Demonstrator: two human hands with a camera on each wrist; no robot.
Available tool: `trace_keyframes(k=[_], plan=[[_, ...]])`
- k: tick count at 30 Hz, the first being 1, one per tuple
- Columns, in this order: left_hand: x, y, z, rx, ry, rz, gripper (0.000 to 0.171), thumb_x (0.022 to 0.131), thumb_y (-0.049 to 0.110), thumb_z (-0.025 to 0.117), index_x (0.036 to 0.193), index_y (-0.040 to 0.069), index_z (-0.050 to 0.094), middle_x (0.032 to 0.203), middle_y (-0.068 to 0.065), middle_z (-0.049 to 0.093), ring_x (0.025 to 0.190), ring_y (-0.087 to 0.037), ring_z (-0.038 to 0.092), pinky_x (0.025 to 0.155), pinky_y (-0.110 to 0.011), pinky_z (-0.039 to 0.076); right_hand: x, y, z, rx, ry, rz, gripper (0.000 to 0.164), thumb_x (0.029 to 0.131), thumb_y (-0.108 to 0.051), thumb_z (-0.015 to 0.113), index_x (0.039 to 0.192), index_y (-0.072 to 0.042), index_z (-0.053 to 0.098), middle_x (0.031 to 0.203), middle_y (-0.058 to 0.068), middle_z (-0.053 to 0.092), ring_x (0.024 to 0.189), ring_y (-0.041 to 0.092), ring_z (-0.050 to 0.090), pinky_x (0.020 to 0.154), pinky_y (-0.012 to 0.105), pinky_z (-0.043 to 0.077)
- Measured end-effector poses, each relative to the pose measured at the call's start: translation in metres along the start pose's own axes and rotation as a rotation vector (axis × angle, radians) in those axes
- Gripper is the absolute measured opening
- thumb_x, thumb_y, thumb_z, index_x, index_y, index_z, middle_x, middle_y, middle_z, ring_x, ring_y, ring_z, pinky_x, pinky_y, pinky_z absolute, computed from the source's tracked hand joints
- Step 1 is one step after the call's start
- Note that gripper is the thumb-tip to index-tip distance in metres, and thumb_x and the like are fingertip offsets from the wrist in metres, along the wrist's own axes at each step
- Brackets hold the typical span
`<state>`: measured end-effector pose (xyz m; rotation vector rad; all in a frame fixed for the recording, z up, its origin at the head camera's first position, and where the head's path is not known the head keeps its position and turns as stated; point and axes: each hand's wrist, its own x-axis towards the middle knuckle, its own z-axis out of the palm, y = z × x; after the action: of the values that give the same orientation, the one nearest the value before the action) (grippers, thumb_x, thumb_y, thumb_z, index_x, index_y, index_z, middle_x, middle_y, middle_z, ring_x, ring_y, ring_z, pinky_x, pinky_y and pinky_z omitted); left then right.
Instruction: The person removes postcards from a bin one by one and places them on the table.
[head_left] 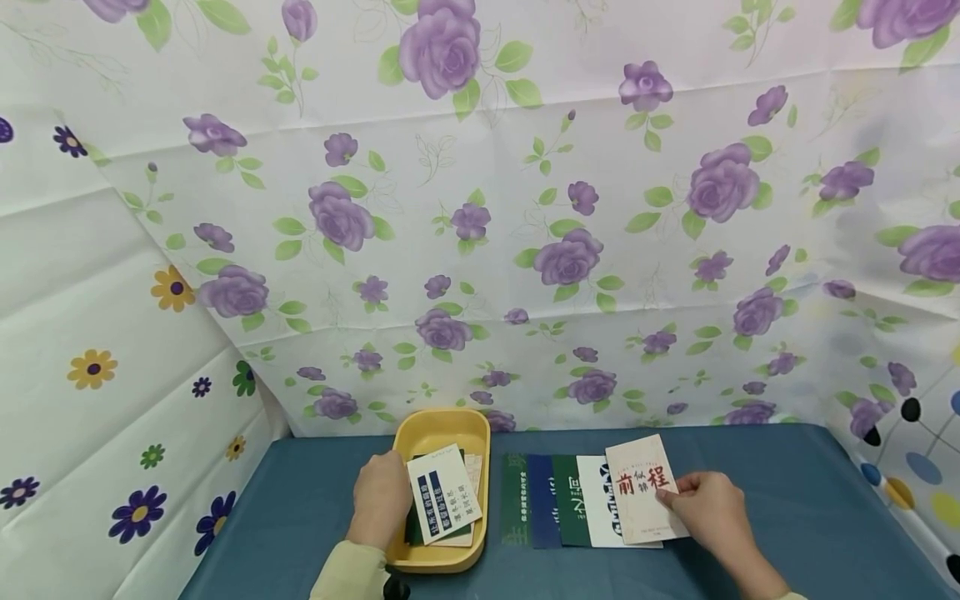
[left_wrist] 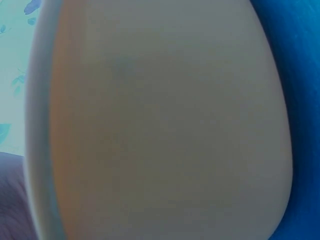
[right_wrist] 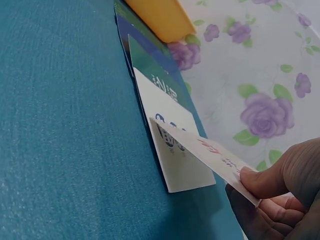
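My right hand (head_left: pixel 712 512) pinches a cream card with red characters (head_left: pixel 633 512) by its right edge, thumb on top. In the right wrist view this card (right_wrist: pixel 220 160) tilts up, its far end right at a white card (right_wrist: pixel 187 172) with dark blue lettering. That white card ends a row of overlapping cards: a patterned green one (head_left: pixel 515 508), a navy one (head_left: pixel 542 517) and a dark green one (head_left: pixel 572 500). My left hand (head_left: pixel 384 492) grips the left rim of a yellow tray (head_left: pixel 484 508); its fingertips are hidden. Inside lies a white card with blue blocks (head_left: pixel 446 496) over other cards.
A blue cloth (head_left: pixel 780 483) covers the table. Behind it hangs a white sheet with purple flowers (head_left: pixel 555 350), and another flowered sheet (head_left: pixel 97 433) closes the left side. The tray's pale wall (left_wrist: pixel 170 125) fills most of the left wrist view.
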<state>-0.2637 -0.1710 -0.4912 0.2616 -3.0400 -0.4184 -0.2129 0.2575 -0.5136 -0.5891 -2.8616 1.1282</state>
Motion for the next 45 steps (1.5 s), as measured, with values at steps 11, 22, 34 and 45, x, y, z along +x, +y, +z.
trace_keyframes(k=[11,22,34,45], plan=[[-0.001,0.0,0.0,-0.01,0.004,0.002,0.012,0.091,0.006,0.056,0.085,-0.001,0.064,0.065,-0.009,0.061,0.052,-0.016,0.058,0.041,-0.029,0.045,0.003,0.007,0.006,-0.04,0.023,-0.018,0.026,0.074,-0.029,0.076,0.073,-0.004,0.069,0.064,0.002,0.064,0.057,0.016,0.054,0.047,0.03,0.037],[0.0,0.0,0.002,-0.008,0.009,0.007,0.012,0.09,0.007,0.057,0.084,0.0,0.064,0.065,-0.009,0.061,0.053,-0.017,0.059,0.041,-0.029,0.045,0.005,0.012,0.014,-0.128,0.027,0.001,0.028,0.076,-0.027,0.075,0.062,-0.009,0.06,0.052,0.001,0.05,0.05,0.017,0.044,0.046,0.029,0.03],[0.0,-0.001,0.001,-0.002,0.018,0.009,0.01,0.089,0.006,0.058,0.084,0.0,0.064,0.066,-0.009,0.061,0.054,-0.017,0.059,0.043,-0.031,0.046,0.008,0.014,0.016,-0.178,0.008,0.035,0.027,0.076,-0.031,0.074,0.066,-0.008,0.061,0.06,0.004,0.056,0.054,0.019,0.047,0.048,0.031,0.031],[0.0,-0.001,0.002,-0.003,0.022,0.007,0.011,0.09,0.007,0.057,0.083,0.0,0.064,0.065,-0.009,0.061,0.054,-0.017,0.059,0.043,-0.031,0.045,0.011,0.013,0.019,-0.201,0.019,0.055,0.029,0.074,-0.031,0.076,0.076,-0.004,0.065,0.073,0.01,0.062,0.062,0.022,0.052,0.054,0.034,0.038]])
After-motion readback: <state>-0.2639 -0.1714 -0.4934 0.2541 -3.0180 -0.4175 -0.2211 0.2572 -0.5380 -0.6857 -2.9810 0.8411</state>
